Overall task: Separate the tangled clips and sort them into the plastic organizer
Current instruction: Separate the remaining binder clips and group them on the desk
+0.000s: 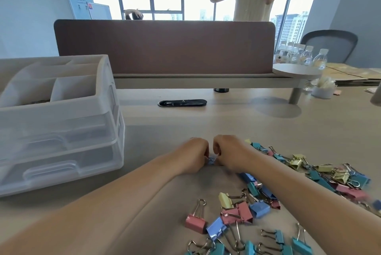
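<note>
My left hand (194, 154) and my right hand (228, 151) meet knuckle to knuckle over the desk, both pinching a small blue binder clip (210, 160) between them. A tangled heap of pink, blue, teal and yellow binder clips (243, 213) spreads over the desk near me and to the right, under and beyond my right forearm. A single pink clip (195, 222) lies apart at the heap's left edge. The translucent plastic organizer (61, 131) stands at the left, with open top compartments and drawers below.
A brown desk divider (165, 46) crosses the back above a low shelf. A black cable grommet (182, 103) sits mid-desk. Several water bottles (303, 56) and a white cup (322, 89) stand far right. A person stands behind the divider by the windows.
</note>
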Demonstrator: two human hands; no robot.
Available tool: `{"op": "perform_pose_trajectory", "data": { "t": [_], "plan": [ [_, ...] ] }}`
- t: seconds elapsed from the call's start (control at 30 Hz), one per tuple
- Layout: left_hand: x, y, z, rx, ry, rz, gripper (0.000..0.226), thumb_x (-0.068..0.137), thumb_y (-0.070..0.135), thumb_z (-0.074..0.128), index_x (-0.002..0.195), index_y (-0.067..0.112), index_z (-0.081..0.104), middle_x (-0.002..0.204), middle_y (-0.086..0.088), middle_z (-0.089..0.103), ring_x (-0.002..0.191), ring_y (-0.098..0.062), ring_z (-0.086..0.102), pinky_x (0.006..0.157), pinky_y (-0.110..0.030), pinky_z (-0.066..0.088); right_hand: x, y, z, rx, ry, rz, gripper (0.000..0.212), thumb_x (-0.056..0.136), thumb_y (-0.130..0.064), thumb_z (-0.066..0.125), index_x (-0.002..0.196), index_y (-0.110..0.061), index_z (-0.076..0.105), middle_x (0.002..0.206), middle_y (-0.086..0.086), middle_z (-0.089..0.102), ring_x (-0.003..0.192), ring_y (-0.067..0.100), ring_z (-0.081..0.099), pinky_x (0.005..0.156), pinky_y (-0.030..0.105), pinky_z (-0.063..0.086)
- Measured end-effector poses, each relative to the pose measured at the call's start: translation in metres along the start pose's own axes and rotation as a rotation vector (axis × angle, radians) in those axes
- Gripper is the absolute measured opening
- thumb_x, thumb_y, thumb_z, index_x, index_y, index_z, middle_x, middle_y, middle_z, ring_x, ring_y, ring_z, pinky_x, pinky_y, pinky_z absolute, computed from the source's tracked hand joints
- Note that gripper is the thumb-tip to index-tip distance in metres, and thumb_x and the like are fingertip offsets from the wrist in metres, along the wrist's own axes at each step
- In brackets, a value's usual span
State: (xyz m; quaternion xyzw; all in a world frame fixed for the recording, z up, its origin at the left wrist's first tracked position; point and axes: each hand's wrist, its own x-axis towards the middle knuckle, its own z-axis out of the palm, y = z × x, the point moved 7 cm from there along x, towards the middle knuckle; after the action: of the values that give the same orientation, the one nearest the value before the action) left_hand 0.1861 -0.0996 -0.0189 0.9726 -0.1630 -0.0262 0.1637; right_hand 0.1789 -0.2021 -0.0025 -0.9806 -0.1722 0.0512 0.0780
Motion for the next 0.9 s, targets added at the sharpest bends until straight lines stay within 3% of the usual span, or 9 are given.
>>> {"op": "perform_pose_trajectory", "data": {
  "t": [0.1, 0.27, 0.33, 0.4, 0.5, 0.67, 0.9],
  "plan": [
    [-0.005, 0.002, -0.003, 0.002, 0.017, 0.021, 0.009, 0.088, 0.017, 0.062, 0.093, 0.013, 0.069, 0.101, -0.01, 0.068, 0.098, -0.027, 0.061, 0.079, -0.03, 0.047, 0.0, -0.001, 0.0, 0.043, -0.007, -0.015, 0.021, 0.088, -0.025, 0.069, 0.107, -0.02, 0.064, 0.107, -0.003, 0.062, 0.09, 0.015, 0.057, 0.08, 0.027, 0.048],
    [-0.013, 0.0, -0.011, -0.034, 0.054, 0.042, 0.01, 0.086, 0.013, 0.061, 0.092, 0.016, 0.068, 0.099, -0.006, 0.068, 0.097, -0.024, 0.059, 0.074, -0.026, 0.042, -0.002, -0.005, 0.0, 0.046, -0.018, -0.056, 0.009, 0.089, -0.02, 0.064, 0.094, -0.022, 0.071, 0.091, -0.008, 0.06, 0.086, 0.013, 0.058, 0.072, 0.022, 0.044],
    [-0.018, 0.0, -0.018, -0.055, 0.064, 0.052, 0.006, 0.086, 0.014, 0.064, 0.09, 0.015, 0.068, 0.092, -0.004, 0.067, 0.089, -0.021, 0.058, 0.07, -0.026, 0.04, -0.001, -0.008, -0.004, 0.068, -0.004, -0.067, 0.008, 0.089, -0.02, 0.066, 0.083, -0.025, 0.067, 0.085, -0.01, 0.057, 0.082, 0.012, 0.055, 0.067, 0.02, 0.039],
    [-0.025, -0.002, -0.029, -0.086, 0.073, 0.049, 0.001, 0.087, 0.017, 0.066, 0.086, 0.016, 0.067, 0.078, 0.002, 0.062, 0.075, -0.016, 0.054, 0.063, -0.026, 0.037, -0.001, -0.014, -0.01, 0.101, 0.009, -0.068, 0.02, 0.088, -0.019, 0.069, 0.072, -0.028, 0.06, 0.076, -0.012, 0.055, 0.076, 0.011, 0.055, 0.061, 0.019, 0.036],
    [-0.038, -0.005, -0.049, -0.15, 0.092, 0.018, 0.01, 0.089, 0.016, 0.064, 0.08, 0.018, 0.061, 0.069, 0.001, 0.063, 0.061, -0.016, 0.06, 0.058, -0.03, 0.048, -0.005, -0.029, -0.027, 0.143, 0.022, -0.086, 0.027, 0.088, -0.017, 0.069, 0.069, -0.031, 0.056, 0.077, -0.008, 0.059, 0.07, 0.012, 0.063, 0.065, 0.026, 0.048],
    [-0.072, -0.01, -0.113, -0.133, 0.214, 0.024, 0.008, 0.09, 0.018, 0.062, 0.083, 0.019, 0.065, 0.07, 0.001, 0.068, 0.058, -0.013, 0.067, 0.059, -0.03, 0.055, -0.02, -0.08, -0.08, 0.139, 0.071, -0.188, 0.021, 0.091, -0.016, 0.066, 0.076, -0.028, 0.058, 0.077, -0.011, 0.062, 0.062, 0.004, 0.065, 0.059, 0.018, 0.044],
    [-0.134, -0.037, -0.218, -0.119, 0.391, -0.012, 0.009, 0.087, 0.008, 0.061, 0.083, 0.013, 0.067, 0.068, -0.006, 0.069, 0.055, -0.014, 0.068, 0.061, -0.035, 0.059, -0.023, -0.178, -0.155, 0.098, 0.183, -0.351, 0.02, 0.089, -0.017, 0.067, 0.074, -0.028, 0.062, 0.064, -0.011, 0.064, 0.05, -0.003, 0.057, 0.056, 0.019, 0.041]
  ]
}}
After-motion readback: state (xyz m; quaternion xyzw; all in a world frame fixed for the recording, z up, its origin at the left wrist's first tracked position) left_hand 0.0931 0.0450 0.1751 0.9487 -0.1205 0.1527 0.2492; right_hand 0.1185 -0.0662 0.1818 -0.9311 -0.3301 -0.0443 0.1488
